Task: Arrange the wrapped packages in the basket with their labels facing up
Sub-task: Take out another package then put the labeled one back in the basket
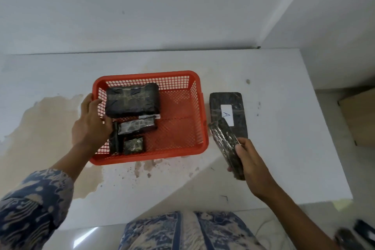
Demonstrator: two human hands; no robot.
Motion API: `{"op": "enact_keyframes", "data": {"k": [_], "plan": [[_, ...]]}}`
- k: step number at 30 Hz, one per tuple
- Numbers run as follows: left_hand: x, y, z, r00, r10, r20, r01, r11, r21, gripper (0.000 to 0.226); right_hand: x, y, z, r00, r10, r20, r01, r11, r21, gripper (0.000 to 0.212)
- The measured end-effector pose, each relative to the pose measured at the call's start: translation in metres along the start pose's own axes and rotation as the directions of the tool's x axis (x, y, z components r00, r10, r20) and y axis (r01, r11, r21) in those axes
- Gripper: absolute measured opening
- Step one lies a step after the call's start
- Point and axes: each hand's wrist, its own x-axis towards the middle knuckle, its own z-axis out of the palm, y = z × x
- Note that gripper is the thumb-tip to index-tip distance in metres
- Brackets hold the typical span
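Holding a long wrapped package (227, 149) in our right hand (251, 166), we see the fingers closed around its near end, while its far end points up and left toward the orange basket (199, 107). This package is outside the basket, just beside the right wall, and tilted on its edge, so we cannot tell where its label is. Our left hand (92, 122) rests over the left rim with the fingers bent near the small packages (135, 128); whether they grip one is not clear. A labelled package (228, 113) lies flat on the white surface (284, 128), label up. We judge the right hand is nearer to the free right half.
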Motion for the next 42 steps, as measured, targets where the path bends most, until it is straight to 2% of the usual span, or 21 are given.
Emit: {"op": "enact_keyframes", "data": {"k": [3,5,9,15,18,22,25,28,31,33,39,42], "plan": [[0.000,0.001,-0.001,1.000,-0.016,0.020,0.016,1.000,0.020,0.054,-0.013,0.034,-0.008,0.990,-0.065,-0.123,0.049,0.991,-0.127,0.021],[0.000,0.001,-0.002,0.999,-0.025,0.029,0.024,0.999,0.028,0.054,-0.016,0.055,-0.011,0.982,-0.110,-0.154,0.070,0.967,-0.244,0.030],[0.000,0.000,-0.002,0.999,-0.018,0.031,0.017,0.999,0.038,0.055,-0.009,0.087,-0.009,0.969,-0.203,-0.140,0.110,0.864,-0.491,0.051],[-0.001,0.002,-0.002,0.999,-0.015,0.028,0.014,0.999,0.048,0.056,0.007,0.101,0.002,0.961,-0.256,-0.108,0.114,0.719,-0.686,0.053],[-0.002,0.002,-0.001,1.000,-0.005,0.019,0.004,0.999,0.048,0.055,0.009,0.100,0.003,0.947,-0.293,-0.129,0.122,0.704,-0.700,0.056],[-0.002,0.004,-0.003,1.000,-0.010,0.018,0.009,0.999,0.043,0.053,0.029,0.077,0.004,0.881,-0.359,-0.309,0.086,0.764,-0.640,0.055],[-0.002,0.005,-0.004,1.000,-0.007,0.005,0.007,1.000,0.029,0.051,0.056,0.054,0.006,0.867,-0.354,-0.351,0.059,0.772,-0.633,0.063],[-0.001,0.005,-0.002,1.000,0.000,-0.011,0.000,1.000,0.022,0.051,0.080,0.040,0.012,0.889,-0.289,-0.355,-0.031,0.735,-0.677,0.085],[-0.002,0.004,-0.001,1.000,-0.006,-0.013,0.007,1.000,0.012,0.052,0.097,0.032,0.021,0.911,-0.156,-0.383,-0.162,0.717,-0.678,0.110],[-0.002,0.005,-0.001,1.000,-0.003,-0.012,0.003,1.000,-0.002,0.052,0.103,0.029,0.025,0.917,-0.103,-0.386,-0.204,0.709,-0.675,0.117],[-0.003,0.006,-0.006,1.000,0.013,-0.007,-0.013,0.999,-0.046,0.051,0.103,0.001,0.026,0.867,-0.077,-0.493,-0.249,0.789,-0.562,0.104],[-0.004,0.006,-0.007,1.000,0.020,-0.013,-0.021,0.998,-0.064,0.050,0.094,-0.031,0.025,0.835,-0.109,-0.539,-0.214,0.838,-0.501,0.099]]}}
